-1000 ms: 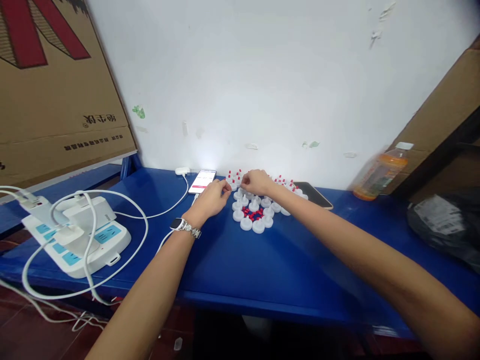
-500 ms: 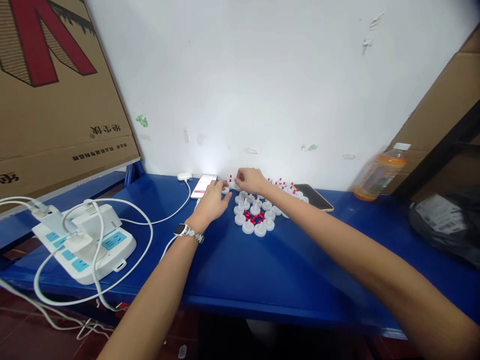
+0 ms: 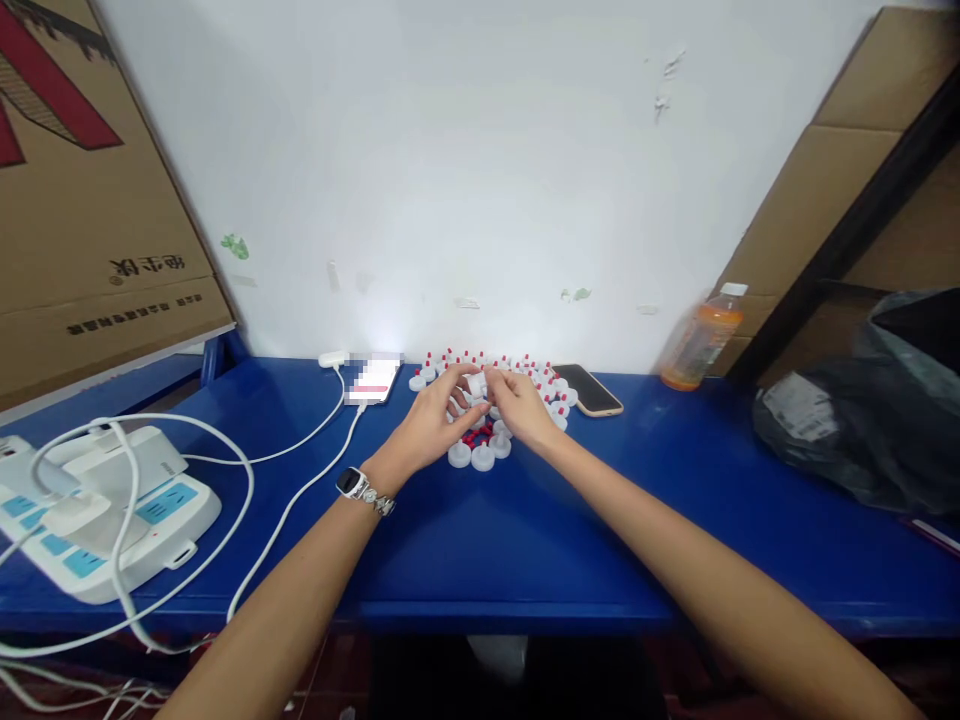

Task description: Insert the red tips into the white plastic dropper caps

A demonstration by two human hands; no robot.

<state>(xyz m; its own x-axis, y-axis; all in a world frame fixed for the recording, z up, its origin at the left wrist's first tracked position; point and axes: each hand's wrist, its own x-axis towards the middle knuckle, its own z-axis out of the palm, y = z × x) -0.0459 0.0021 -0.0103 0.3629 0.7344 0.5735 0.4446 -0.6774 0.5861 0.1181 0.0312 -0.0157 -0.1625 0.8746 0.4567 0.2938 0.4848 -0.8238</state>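
My left hand (image 3: 435, 418), with a watch on its wrist, holds a translucent white nozzle cap (image 3: 477, 384) between thumb and fingers. My right hand (image 3: 521, 403) is pinched closed against the top of that cap; whatever its fingertips grip is hidden. Below and around both hands lie several more white nozzle caps (image 3: 483, 458), their spouts upward. Toward the wall stand similar caps fitted with red tips (image 3: 526, 358). Loose red tips (image 3: 480, 434) lie in a small pile ringed by the plain caps, partly covered by my left hand.
A lit phone (image 3: 379, 382) on a cable lies left of the caps, a dark phone (image 3: 590, 390) to their right. A power strip (image 3: 161, 515) with looped white cables occupies the left. An orange drink bottle (image 3: 701, 340) and a black bag (image 3: 847, 400) stand on the right.
My hands have come together over the caps, and a nozzle cap is now raised in my left fingers. My right hand has drawn back from near the wall. The view has shifted right.
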